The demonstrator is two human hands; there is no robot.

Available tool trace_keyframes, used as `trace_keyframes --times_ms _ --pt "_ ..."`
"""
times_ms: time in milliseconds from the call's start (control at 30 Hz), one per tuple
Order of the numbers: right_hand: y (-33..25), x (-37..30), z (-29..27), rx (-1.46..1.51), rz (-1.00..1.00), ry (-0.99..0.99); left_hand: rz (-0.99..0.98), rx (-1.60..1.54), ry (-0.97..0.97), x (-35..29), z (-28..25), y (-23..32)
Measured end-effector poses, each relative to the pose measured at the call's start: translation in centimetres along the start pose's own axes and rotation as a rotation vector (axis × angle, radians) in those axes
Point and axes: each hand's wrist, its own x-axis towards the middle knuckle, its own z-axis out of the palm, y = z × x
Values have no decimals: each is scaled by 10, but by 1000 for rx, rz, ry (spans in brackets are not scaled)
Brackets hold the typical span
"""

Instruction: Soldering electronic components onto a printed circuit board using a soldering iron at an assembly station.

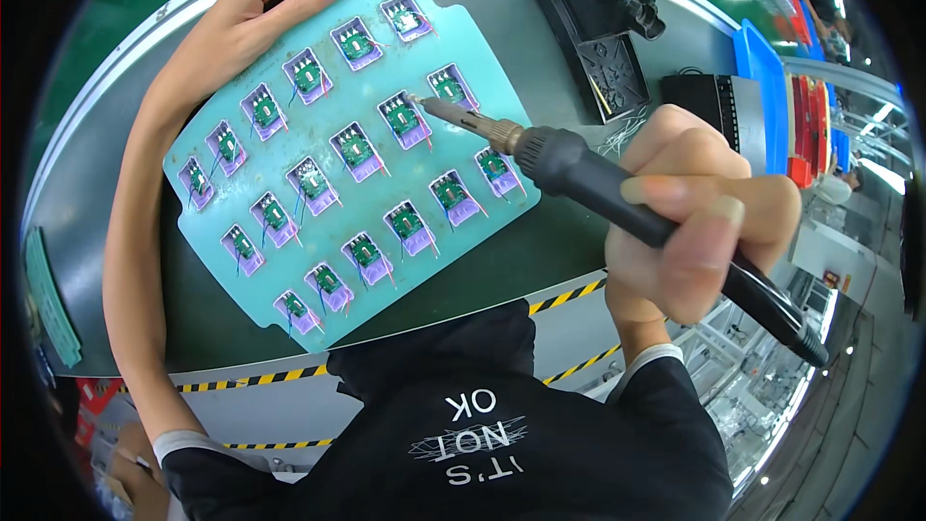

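Lying aslant on the dark desk (571, 243), a teal tray (260, 169) sits between the two hands, with its upper left edge under one and its right end just beside the other. Three slanting rows of purple cases (338, 300) are set in it, each holding a small green circuit board (355, 150).

Above the middle row, the metal tip of a soldering iron (593, 183) is at the upper right corner of one of these boards; whether it touches cannot be told.

The right hand (719, 174) is closed around the iron's dark grip, thumb and fingertips pinched together on it, the knuckles raised and the tool slanting down toward the upper left. Its forearm is short in view, rising from the sleeve below.

The left hand (241, 19) grips nothing between its fingers; it lies stretched along the tray's upper left edge, thumb and fingers pointing right. The left arm curves around the tray's left side.

Beyond the tray, at the upper right, stand a black holder (610, 68) and, farther right, a black box (709, 101) near a blue bin (762, 87). A teal sheet (50, 299) lies at the far left.
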Motion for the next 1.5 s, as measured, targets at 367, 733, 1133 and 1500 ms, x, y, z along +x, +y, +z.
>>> trace_keyframes --times_ms 367,733,1133,1500 --pt "16 2 19 10 -9 -80 -182 44 42 5 -2 46" --pt "24 2 20 12 -10 -122 -173 5 18 5 -3 43" --pt "18 -1 20 1 -16 -131 -176 -39 12 4 -3 40" --pt "17 -1 21 -12 -20 -137 -212 -18 20 4 -2 43"
